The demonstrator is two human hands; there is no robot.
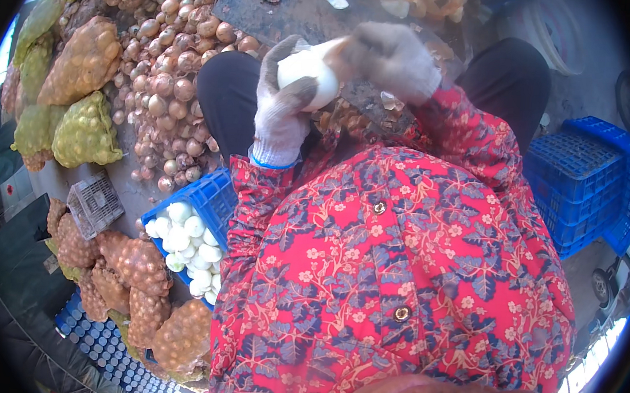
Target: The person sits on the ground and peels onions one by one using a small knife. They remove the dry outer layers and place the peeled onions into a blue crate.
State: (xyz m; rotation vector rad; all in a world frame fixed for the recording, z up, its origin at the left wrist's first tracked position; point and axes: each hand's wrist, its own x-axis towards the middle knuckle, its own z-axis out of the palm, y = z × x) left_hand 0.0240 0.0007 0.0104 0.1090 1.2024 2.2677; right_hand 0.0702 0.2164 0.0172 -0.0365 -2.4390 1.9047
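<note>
A white, mostly peeled onion [310, 75] rests in my gloved left hand [286, 98], with fingers and thumb wrapped around it. My right hand [393, 59], also in a knitted work glove, is blurred by motion. Its fingers close at the onion's right side, where a strip of brown onion skin [335, 53] stands out from the bulb. Whether a tool is inside the right hand is hidden. Below and between the hands lie loose dry onion skins [353, 117], over my lap and the dark board [284, 16].
Unpeeled onions [164, 87] are heaped on the left, beside filled mesh sacks [86, 63]. A blue crate [205, 200] of peeled onions [191, 242] stands by my left elbow. Stacked blue crates [574, 171] are at right, and more filled sacks [135, 266] lie at lower left.
</note>
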